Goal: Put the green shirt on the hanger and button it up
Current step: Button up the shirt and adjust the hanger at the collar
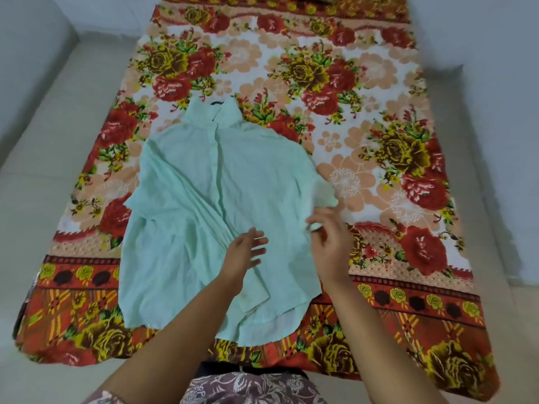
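The pale green shirt (204, 199) lies flat and front up on a floral bedsheet (379, 141), collar pointing away from me. Its button placket runs down the middle and looks closed near the collar. A small dark piece shows inside the collar; I cannot tell if it is a hanger. My left hand (248, 252) hovers over the shirt's lower front with fingers spread, holding nothing. My right hand (329, 243) is at the shirt's right side, its fingers pinching the edge of the right sleeve.
The floral sheet covers a mattress that fills the middle of the view. Pale floor (43, 156) lies to the left and right of it, with white walls beyond. My patterned clothing (248, 389) shows at the bottom edge.
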